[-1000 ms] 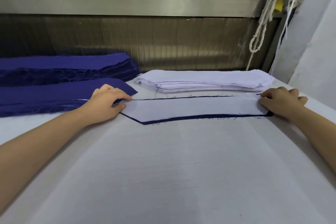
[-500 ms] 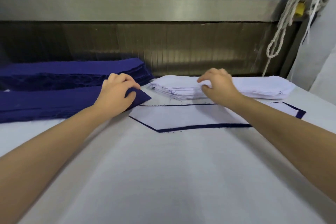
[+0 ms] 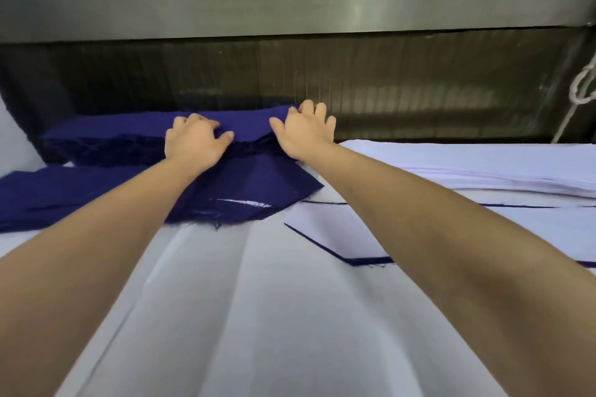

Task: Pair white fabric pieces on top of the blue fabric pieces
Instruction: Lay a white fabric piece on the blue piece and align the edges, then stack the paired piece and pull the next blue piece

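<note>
left hand (image 3: 193, 145): curled on blue stack (image 3: 113, 135), I can't tell grip
right hand (image 3: 303, 134): grip apart, flat on it
white stack (image 3: 483, 164): cut off right

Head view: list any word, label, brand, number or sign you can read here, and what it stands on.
None: there is no readable text in this frame.
The blue fabric stack, white fabric stack, paired piece and table cover are plain.
The steel rail shows only glare, and the rope carries no tag in view.
</note>
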Demonstrator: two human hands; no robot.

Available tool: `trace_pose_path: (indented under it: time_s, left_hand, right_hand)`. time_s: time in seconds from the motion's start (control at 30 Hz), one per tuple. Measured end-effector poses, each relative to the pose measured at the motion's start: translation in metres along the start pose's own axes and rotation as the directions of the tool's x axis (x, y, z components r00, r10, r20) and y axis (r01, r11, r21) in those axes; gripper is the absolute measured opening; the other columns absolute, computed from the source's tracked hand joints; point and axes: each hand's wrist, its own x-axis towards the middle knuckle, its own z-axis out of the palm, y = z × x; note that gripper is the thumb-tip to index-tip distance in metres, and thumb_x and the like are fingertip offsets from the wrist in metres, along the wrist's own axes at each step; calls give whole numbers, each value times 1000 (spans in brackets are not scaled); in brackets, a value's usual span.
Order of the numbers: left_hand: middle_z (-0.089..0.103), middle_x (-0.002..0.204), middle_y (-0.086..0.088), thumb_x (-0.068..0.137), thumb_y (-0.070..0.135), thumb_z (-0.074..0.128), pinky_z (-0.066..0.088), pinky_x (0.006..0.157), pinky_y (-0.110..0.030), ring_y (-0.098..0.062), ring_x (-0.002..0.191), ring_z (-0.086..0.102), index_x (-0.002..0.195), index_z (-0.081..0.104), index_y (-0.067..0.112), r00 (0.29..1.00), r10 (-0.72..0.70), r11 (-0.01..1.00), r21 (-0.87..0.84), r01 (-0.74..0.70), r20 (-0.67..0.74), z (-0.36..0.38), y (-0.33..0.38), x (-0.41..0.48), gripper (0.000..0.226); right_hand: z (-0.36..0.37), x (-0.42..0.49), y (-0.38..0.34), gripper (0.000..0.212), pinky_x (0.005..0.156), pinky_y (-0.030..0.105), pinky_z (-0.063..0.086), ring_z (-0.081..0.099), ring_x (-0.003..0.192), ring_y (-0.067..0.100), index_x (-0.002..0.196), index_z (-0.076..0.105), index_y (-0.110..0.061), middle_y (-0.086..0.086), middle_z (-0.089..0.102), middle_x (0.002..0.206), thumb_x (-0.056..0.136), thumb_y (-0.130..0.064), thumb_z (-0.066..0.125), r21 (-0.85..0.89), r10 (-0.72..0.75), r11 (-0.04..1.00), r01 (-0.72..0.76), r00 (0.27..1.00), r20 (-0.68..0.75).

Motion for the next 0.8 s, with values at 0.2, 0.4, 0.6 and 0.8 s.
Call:
trace_pose_path:
  time_s: [0.2, 0.4, 0.6, 0.8]
  left_hand:
    - [53, 133, -6, 91, 47, 54, 28, 99, -42, -34, 123, 38, 127, 59, 15, 992, 37, 998, -37, -42, -121, 12, -10, 1, 49]
    - [63, 116, -7, 93, 48, 49, 28, 89, -40, -36, 113, 45, 106, 71, 18, 984, 28, 997, -61, -40, -177, 10, -11, 7, 40]
    - [34, 146, -2, 89, 34, 61, 27, 96, -42, -35, 125, 34, 140, 37, 29, 995, 52, 981, -181, -66, -82, 2, -7, 19, 57]
    - [56, 117, 2, 93, 30, 55, 16, 82, -30, -24, 121, 29, 121, 59, 24, 980, 180, 952, -236, -196, -86, -6, -4, 25, 28]
  right_hand:
    - [12, 10, -15, 36, 98, 41, 25, 29, 124, 31, 111, 61, -13, 8, 41, 134, 96, -37, 39, -58, 55, 997, -58, 996, -64]
    - [11, 11, -22, 27, 95, 37, 26, 35, 120, 29, 111, 64, -20, 4, 51, 125, 90, -17, 48, 39, -11, 999, 17, 988, -157]
    - [-3, 9, -28, 27, 80, 35, 42, 53, 85, 21, 77, 47, -19, 0, 58, 85, 76, 8, 47, 568, -85, 813, 128, 991, -103]
    - [-7, 8, -36, 27, 69, 29, 44, 55, 84, 14, 105, 53, -18, -6, 56, 90, 82, -11, 64, 605, -110, 781, 151, 988, -105]
